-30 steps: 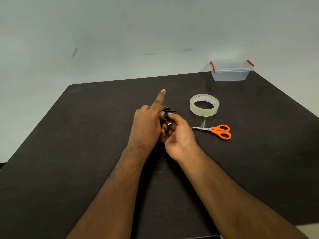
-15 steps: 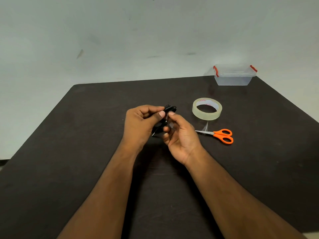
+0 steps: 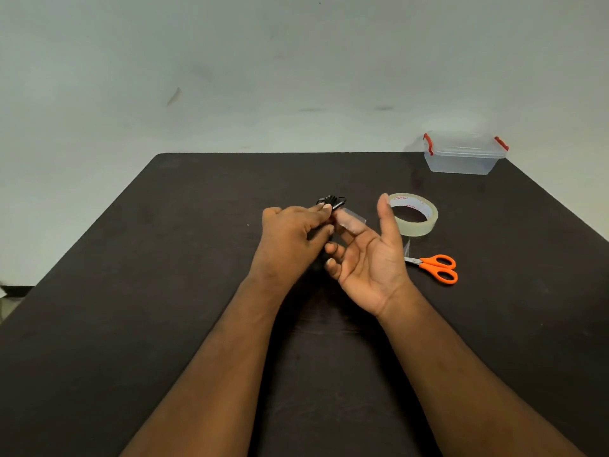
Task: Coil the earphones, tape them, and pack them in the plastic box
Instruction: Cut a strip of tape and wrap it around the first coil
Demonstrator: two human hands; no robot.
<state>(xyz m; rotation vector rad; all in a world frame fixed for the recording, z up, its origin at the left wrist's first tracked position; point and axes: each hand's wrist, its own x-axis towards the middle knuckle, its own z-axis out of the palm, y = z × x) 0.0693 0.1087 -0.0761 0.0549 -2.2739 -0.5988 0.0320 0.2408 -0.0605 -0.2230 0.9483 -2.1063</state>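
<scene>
Now the right hand (image 3: pixel 369 255) has opened, a tape strip (image 3: pixel 352 221) stuck to its fingers, while the left hand (image 3: pixel 290 235) still pinches the coiled earphones (image 3: pixel 333 202) beside the tape roll (image 3: pixel 413 214), ready for wrapping.

Dark table (image 3: pixel 164 291) before pale wall (image 3: pixel 230 77)

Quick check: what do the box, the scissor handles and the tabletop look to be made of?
Box: clear, slightly frosted plastic with red clips; the table shows through its walls. Scissors: glossy orange handles, probably plastic, on bright metal blades. Table: dark, matte top with faint scuffs, possibly laminate or painted board; I cannot tell which.
</scene>
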